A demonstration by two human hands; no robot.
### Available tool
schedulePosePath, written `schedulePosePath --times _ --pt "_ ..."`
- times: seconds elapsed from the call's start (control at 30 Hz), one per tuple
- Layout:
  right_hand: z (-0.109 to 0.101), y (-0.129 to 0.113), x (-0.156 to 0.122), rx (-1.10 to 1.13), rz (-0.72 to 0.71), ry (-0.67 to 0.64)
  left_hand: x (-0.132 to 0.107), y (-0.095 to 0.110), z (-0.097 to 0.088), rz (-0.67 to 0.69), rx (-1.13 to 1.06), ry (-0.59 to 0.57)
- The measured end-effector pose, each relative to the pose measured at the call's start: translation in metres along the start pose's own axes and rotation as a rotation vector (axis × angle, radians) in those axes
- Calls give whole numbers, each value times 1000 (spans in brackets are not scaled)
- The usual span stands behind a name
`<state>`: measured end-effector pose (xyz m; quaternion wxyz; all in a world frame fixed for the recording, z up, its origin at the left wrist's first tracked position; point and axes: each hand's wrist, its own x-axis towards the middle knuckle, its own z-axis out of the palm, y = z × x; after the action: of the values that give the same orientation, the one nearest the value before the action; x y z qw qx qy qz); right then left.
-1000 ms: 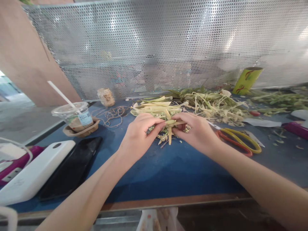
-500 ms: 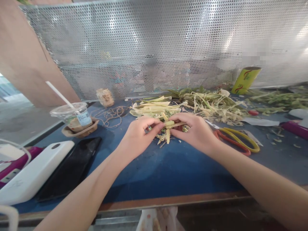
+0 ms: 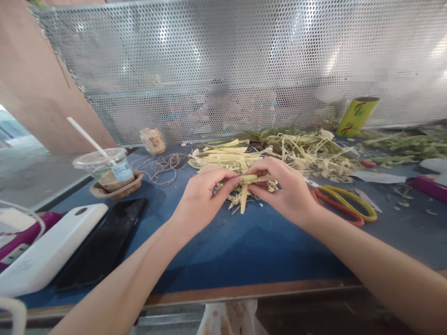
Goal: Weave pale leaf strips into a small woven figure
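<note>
My left hand (image 3: 206, 190) pinches the left end of a pale yellow-green leaf strip (image 3: 249, 178) between thumb and fingertips. On the right, my right hand (image 3: 288, 187) grips the same strip's other end, which looks like a flattened, folded piece. A second strip (image 3: 243, 201) crosses it upright, its lower end hanging below the fingers. Beneath and behind both hands lie small curled plant scraps (image 3: 234, 201), partly covered by the fingers. Just beyond is a pile of long pale leaf strips (image 3: 223, 156).
Scissors with yellow and orange handles (image 3: 344, 202) lie at right, before a heap of shredded leaves (image 3: 310, 151). Twine (image 3: 164, 168), a lidded cup with a straw (image 3: 111, 174), a black phone (image 3: 104, 242) and a white power bank (image 3: 59, 246) are at left. A perforated metal screen (image 3: 223, 60) stands behind.
Both hands have shifted slightly, with the right fingers a little higher. The crossed strips have moved a touch to the right, and the upright one tilts more.
</note>
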<state>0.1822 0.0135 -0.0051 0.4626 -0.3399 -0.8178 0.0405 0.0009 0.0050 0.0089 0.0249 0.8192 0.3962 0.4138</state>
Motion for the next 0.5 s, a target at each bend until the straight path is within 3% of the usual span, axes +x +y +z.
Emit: schedulePosePath --times 0.33,0.5 --pt "-2 -9 2 431 181 -34 -2 3 0 -74 4 90" --pt "1 -7 6 403 312 54 -2 4 3 -38 -5 83"
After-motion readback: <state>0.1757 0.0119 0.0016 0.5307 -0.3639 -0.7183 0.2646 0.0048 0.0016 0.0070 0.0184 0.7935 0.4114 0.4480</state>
